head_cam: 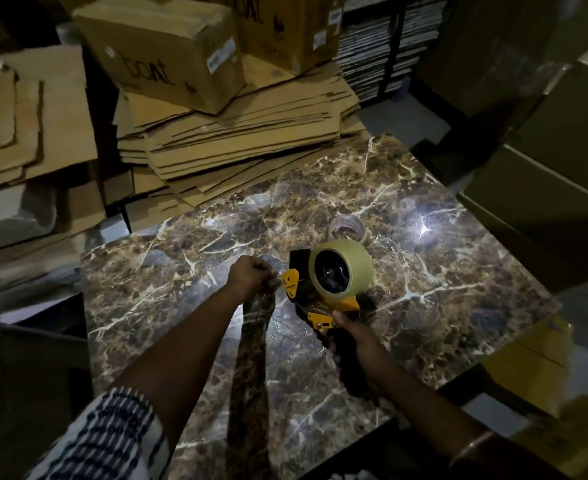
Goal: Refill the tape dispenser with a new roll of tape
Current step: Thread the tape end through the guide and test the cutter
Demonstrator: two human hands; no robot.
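A yellow-and-black tape dispenser (315,299) is held above the marble table (424,271), with a full roll of clear tape (349,271) seated on its hub. My right hand (353,336) grips the black handle from below. My left hand (251,277) is at the dispenser's front, fingers pinched together on the thin clear tape end beside the yellow flap (290,282). An empty tape core (348,228) lies flat on the table just behind the dispenser.
Stacks of flattened cardboard (237,147) border the table's far edge, topped by closed cartons (168,50). More cardboard sheets (26,116) lie at the left. Large boxes (545,168) crowd the right side, with a yellow box (534,362) lower right. The light is dim.
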